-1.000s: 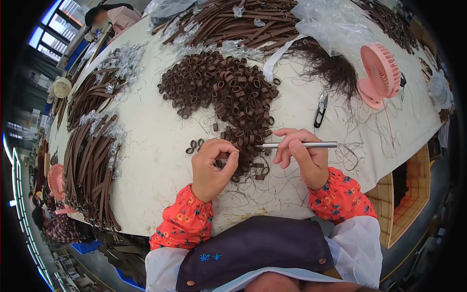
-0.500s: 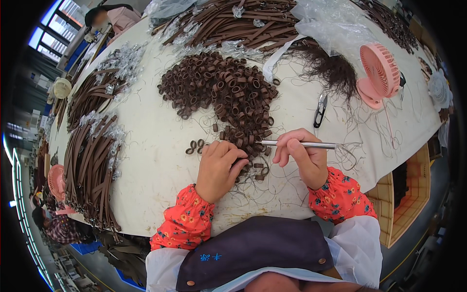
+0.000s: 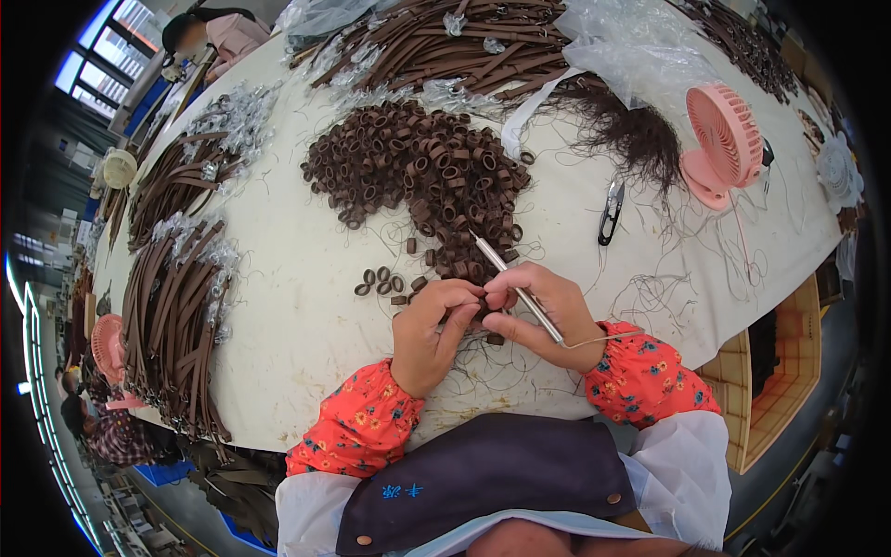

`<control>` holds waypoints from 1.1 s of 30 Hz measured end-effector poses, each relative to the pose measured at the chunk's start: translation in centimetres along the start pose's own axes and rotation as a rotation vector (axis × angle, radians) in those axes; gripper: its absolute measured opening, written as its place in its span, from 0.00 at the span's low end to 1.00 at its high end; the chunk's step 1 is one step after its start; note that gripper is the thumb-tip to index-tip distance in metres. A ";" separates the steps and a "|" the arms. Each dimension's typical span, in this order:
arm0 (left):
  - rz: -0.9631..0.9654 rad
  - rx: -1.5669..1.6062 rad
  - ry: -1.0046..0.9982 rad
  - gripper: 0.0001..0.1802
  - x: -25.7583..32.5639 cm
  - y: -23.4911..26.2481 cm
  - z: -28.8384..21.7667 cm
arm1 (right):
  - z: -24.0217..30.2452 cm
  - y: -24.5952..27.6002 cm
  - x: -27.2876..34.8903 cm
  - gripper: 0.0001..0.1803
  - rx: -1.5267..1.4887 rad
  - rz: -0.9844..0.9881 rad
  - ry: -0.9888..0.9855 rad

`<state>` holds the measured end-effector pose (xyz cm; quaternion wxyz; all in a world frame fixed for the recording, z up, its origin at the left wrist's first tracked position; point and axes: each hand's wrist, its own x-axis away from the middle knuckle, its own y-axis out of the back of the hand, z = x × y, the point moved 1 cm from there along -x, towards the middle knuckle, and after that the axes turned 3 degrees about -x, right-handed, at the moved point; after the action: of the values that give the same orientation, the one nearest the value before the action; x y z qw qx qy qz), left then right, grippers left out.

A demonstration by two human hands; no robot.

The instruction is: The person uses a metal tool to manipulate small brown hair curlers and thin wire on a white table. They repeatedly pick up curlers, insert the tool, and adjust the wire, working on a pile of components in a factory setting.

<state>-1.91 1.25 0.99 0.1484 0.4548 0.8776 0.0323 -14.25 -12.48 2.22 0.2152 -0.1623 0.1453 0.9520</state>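
My left hand [image 3: 429,332] is closed, its thumb and fingertips pinching a small brown belt loop [image 3: 482,312] that the fingers mostly cover. Close against it, my right hand [image 3: 549,308] grips a slim silver pen-shaped tool [image 3: 522,293] with a pointed tip. The tool slants up and left over the heap, and a thin cord trails from its rear end beside my right sleeve. Right thumb and forefinger also meet at the loop. Just beyond my hands spreads a large heap of brown loops [image 3: 450,176]. A few single loops [image 3: 383,279] lie left of my fingers.
Black thread snips [image 3: 612,212] and a pink fan [image 3: 724,144] stand to the right, near a tangle of dark threads [image 3: 631,130]. Bundled brown straps [image 3: 172,325] lie left, with more straps [image 3: 445,42] at the far side. A wooden-sided bin [image 3: 775,371] is below the table's right edge.
My right hand has moved left to meet my left hand, and the pen-shaped tool has swung from level to slanted, tip upward. My left hand has shifted slightly right and nearer me.
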 end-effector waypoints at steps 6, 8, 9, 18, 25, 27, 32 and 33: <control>0.037 0.178 0.101 0.05 0.3 -0.1 -0.2 | 0.5 0.0 -0.1 0.18 0.136 0.012 0.076; 0.011 0.250 0.108 0.05 0.3 -0.3 -0.3 | 0.6 0.0 -0.3 0.18 0.144 -0.008 0.101; 0.009 0.207 0.082 0.05 0.4 -0.4 -0.2 | 0.7 0.0 -0.3 0.18 0.129 -0.021 0.102; 0.027 0.233 0.007 0.07 0.5 -0.7 0.4 | 0.7 0.3 -0.6 0.20 0.343 -0.062 0.227; 0.077 -0.040 -0.023 0.05 -0.1 -0.2 -0.6 | 0.8 0.7 -0.4 0.21 0.181 -0.048 0.148; 0.077 -0.204 -0.046 0.06 -0.3 0.4 -0.7 | 0.8 1.0 -0.2 0.21 0.154 -0.092 0.135; -0.090 -0.280 -0.051 0.10 -0.7 0.9 -0.4 | 1.1 1.5 -0.2 0.22 0.115 -0.169 0.160; -0.033 -0.141 -0.068 0.15 -0.7 1.1 -0.5 | 1.0 1.4 -0.2 0.22 0.140 -0.148 0.196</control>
<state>-0.79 1.39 1.88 0.2105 0.4295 0.8749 0.0762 -14.99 -13.45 3.54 0.2806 -0.2492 0.2194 0.9006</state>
